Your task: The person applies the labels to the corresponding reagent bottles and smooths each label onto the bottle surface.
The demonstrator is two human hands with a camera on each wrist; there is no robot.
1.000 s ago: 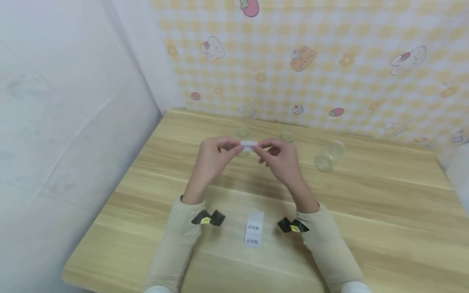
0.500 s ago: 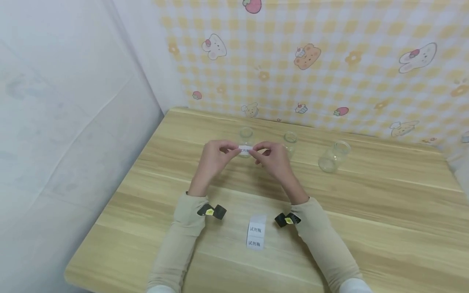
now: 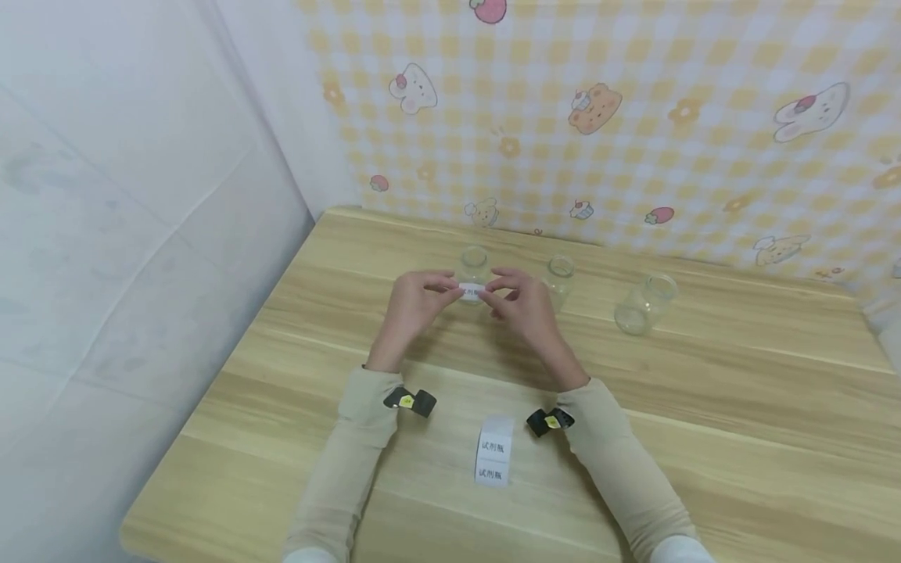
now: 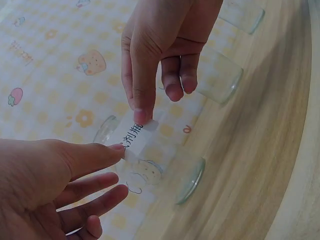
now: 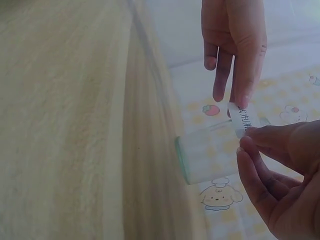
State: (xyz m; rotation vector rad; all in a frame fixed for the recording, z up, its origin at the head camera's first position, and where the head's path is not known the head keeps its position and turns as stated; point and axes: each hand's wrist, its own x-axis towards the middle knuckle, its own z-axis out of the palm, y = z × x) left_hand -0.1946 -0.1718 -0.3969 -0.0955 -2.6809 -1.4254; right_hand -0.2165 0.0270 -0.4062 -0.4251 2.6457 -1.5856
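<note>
A small white label [image 3: 471, 292] with printed black characters is stretched between my two hands. My left hand [image 3: 417, 301] pinches its left end between thumb and finger. At the other end, my right hand [image 3: 521, 303] pinches it the same way. Right behind the label stands a clear glass jar [image 3: 475, 260], upright and mouth up; the label overlaps its side in the head view. The left wrist view shows the label [image 4: 131, 139] with a thumb at each end. In the right wrist view the jar [image 5: 207, 152] appears just past the label.
A second glass jar [image 3: 561, 270] stands behind my right hand, partly hidden by it. Farther right is a third jar [image 3: 645, 303]. A strip of labels [image 3: 494, 453] lies on the wooden table [image 3: 281, 375] between my forearms. A patterned cloth [image 3: 535, 117] hangs along the back.
Both hands, holding the label, have come slightly lower in the head view and now line it up over the left jar's side. The camera view has shifted slightly.
</note>
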